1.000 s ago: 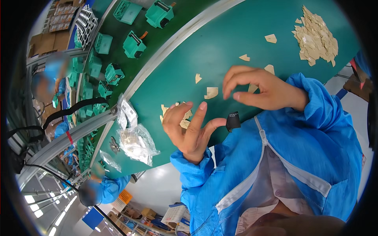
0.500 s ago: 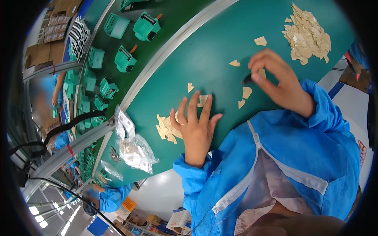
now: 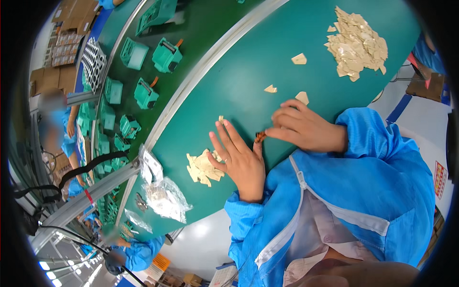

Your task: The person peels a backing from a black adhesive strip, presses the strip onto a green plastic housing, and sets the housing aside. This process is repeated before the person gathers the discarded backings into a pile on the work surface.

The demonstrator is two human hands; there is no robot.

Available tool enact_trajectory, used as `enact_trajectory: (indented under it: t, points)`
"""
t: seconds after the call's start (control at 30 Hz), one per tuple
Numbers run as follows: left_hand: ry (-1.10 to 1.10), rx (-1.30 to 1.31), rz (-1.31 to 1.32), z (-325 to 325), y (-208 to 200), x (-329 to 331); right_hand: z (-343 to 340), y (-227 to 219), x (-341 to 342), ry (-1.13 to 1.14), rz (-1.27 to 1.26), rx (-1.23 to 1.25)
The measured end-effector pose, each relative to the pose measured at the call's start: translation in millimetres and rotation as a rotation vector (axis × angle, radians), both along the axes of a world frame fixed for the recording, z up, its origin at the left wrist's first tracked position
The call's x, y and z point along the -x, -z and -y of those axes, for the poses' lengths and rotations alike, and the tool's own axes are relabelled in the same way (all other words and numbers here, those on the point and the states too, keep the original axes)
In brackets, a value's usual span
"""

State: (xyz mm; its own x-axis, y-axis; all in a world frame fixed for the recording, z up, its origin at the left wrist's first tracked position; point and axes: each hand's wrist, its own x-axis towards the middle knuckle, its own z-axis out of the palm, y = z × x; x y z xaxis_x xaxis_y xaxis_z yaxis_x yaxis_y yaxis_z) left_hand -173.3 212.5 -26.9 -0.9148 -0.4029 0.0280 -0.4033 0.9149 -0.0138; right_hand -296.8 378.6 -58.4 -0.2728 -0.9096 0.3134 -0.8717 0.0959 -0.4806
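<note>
Fingers spread wide, your left hand (image 3: 245, 167) sits just right of the small beige heap (image 3: 203, 168) on the green counter (image 3: 248, 71). Farther right of that heap, your right hand (image 3: 308, 130) pinches a small orange-and-dark piece (image 3: 259, 137) at your left thumb's tip; the large beige pile (image 3: 356, 45) lies well apart from the heap, farther right.

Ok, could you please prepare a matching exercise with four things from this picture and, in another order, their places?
Things
1. larger heap of beige pieces
2. transparent plastic bag
3. light-green bins
4. small orange-and-dark piece

Places
A. beyond the metal rail
B. at the fingertips of the right hand
C. at the picture's upper right
D. left of the smaller beige heap

Pairs: 1-C, 2-D, 3-A, 4-B
</note>
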Motion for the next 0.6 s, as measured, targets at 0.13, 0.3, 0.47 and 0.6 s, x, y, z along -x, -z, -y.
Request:
enact_trajectory:
  t: [0.13, 0.3, 0.47, 0.6]
  points:
    - [0.119, -0.072, 0.026, -15.4, 17.2, 14.5, -11.9, -0.6, 31.7, 0.401, 0.001, 0.103]
    - [0.330, -0.443, -0.151, -28.7, 16.5, 38.2, -58.8, -11.7, 64.9, 0.705, 0.356, 0.515]
    - [0.271, -0.351, -0.086, -32.5, 21.5, 44.5, -92.3, -24.4, 71.3, 0.801, 0.416, 0.590]
    - [0.381, -0.286, -0.053, -49.5, 20.2, 68.5, -93.2, -31.9, 60.3, 0.736, 0.577, 0.584]
